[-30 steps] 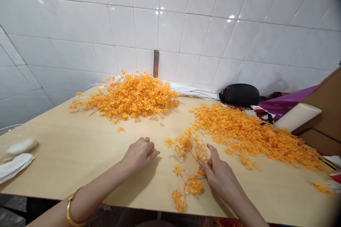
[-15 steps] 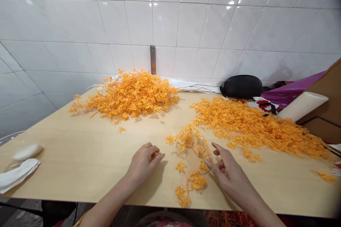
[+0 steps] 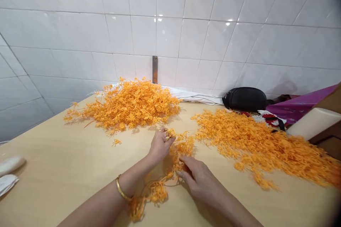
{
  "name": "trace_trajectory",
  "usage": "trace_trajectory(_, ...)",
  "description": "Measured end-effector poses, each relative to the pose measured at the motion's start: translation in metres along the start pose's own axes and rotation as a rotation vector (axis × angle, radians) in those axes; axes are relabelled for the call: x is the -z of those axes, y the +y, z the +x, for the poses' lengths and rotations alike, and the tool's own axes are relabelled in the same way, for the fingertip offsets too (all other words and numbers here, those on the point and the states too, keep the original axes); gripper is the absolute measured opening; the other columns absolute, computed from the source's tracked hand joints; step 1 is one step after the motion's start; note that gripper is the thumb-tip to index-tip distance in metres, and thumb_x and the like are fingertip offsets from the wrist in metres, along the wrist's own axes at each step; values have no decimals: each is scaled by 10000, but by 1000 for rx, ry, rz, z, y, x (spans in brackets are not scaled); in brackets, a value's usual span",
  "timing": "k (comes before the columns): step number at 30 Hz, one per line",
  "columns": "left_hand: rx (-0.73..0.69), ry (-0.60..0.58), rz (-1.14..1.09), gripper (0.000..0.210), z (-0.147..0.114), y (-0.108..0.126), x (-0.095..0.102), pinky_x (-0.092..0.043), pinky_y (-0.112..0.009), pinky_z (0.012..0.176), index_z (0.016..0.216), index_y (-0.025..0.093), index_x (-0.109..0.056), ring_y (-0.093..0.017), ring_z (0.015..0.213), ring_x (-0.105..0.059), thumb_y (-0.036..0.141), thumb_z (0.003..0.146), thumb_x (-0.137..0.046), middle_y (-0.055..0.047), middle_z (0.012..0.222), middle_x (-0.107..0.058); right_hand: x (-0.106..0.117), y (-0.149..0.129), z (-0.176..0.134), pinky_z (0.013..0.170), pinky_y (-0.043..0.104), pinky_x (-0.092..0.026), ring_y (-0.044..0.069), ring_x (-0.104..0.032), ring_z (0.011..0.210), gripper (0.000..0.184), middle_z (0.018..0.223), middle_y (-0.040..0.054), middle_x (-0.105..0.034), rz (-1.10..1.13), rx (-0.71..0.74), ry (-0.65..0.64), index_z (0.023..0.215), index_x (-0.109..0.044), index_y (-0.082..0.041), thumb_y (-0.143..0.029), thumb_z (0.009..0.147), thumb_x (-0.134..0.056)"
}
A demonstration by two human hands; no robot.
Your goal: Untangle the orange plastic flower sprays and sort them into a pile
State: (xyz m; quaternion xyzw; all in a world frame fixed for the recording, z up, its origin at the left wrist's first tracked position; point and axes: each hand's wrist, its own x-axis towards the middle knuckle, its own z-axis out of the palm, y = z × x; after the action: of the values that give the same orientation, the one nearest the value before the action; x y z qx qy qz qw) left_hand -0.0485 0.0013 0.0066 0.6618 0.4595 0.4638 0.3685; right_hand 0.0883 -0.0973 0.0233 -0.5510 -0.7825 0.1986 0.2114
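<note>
An orange artificial flower stem [image 3: 183, 146] with small frilly blossoms is between my hands above the table. My left hand [image 3: 161, 146] has its fingers closed on a blossom at the stem's far end. Lower down, my right hand [image 3: 195, 175] pinches the same stem between thumb and fingers. The near part of the stem, with its blossom clusters [image 3: 158, 192], trails toward the table's front, partly behind my left forearm.
A heap of orange flower stems [image 3: 133, 104] lies at the back left, and a wide spread of loose orange blossoms [image 3: 255, 142] at the right. Behind that are a black pouch [image 3: 244, 99], a cream roll [image 3: 314, 124] and purple sheeting [image 3: 302, 103]. A tiled wall [image 3: 170, 35] bounds the table.
My left hand has moved right and away from me and taken hold of the stem's end. My right hand has shifted left with the stem, whose near end has swung left.
</note>
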Motion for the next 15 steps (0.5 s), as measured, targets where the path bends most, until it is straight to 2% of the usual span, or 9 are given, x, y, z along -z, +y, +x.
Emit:
trace_trajectory(2, 97, -69, -154, 205, 4, -2, 1, -316, -218, 511, 536, 141, -534, -98, 516, -433, 313, 646, -556, 9, 537, -490, 8, -3, 5, 567, 250, -340, 149, -487, 620, 195, 659, 9, -550, 52, 60, -49, 917, -551, -200, -272, 802, -410)
trace_trajectory(4, 178, -136, -283, 215, 4, -4, 1, -296, -212, 479, 531, 134, -523, -78, 453, -395, 313, 643, -562, 21, 482, -466, 19, -6, 11, 529, 231, -329, 125, -468, 553, 216, 609, -11, -541, 152, 98, -10, 937, -560, -209, -292, 814, -402)
trace_trajectory(8, 249, -256, -413, 203, 1, -5, -1, -281, -203, 458, 577, 114, -549, -64, 435, -390, 305, 631, -588, 20, 472, -462, 38, -1, 34, 510, 221, -326, 116, -461, 568, 242, 665, 5, -554, 298, 11, 377, 886, -577, -183, -353, 804, -426)
trace_trajectory(10, 261, -303, -433, 192, -1, -4, -1, -274, -200, 448, 594, 108, -559, -61, 431, -389, 294, 620, -601, 22, 471, -459, 39, 8, 49, 519, 225, -329, 119, -456, 592, 265, 688, 11, -545, 349, -56, 473, 872, -575, -172, -388, 789, -445)
trace_trajectory(12, 254, -349, -424, 182, -2, -4, -2, -266, -199, 439, 577, 107, -552, -58, 424, -380, 278, 621, -596, 22, 465, -455, 34, 18, 62, 527, 229, -330, 120, -453, 604, 301, 690, 13, -533, 434, -101, 444, 826, -576, -162, -430, 778, -446)
trace_trajectory(15, 236, -409, -380, 164, -5, -5, -4, -266, -198, 431, 533, 116, -521, -58, 425, -376, 238, 629, -573, 24, 456, -445, 21, 28, 73, 538, 231, -323, 117, -442, 607, 344, 636, 2, -504, 558, -137, 325, 705, -570, -150, -471, 756, -459)
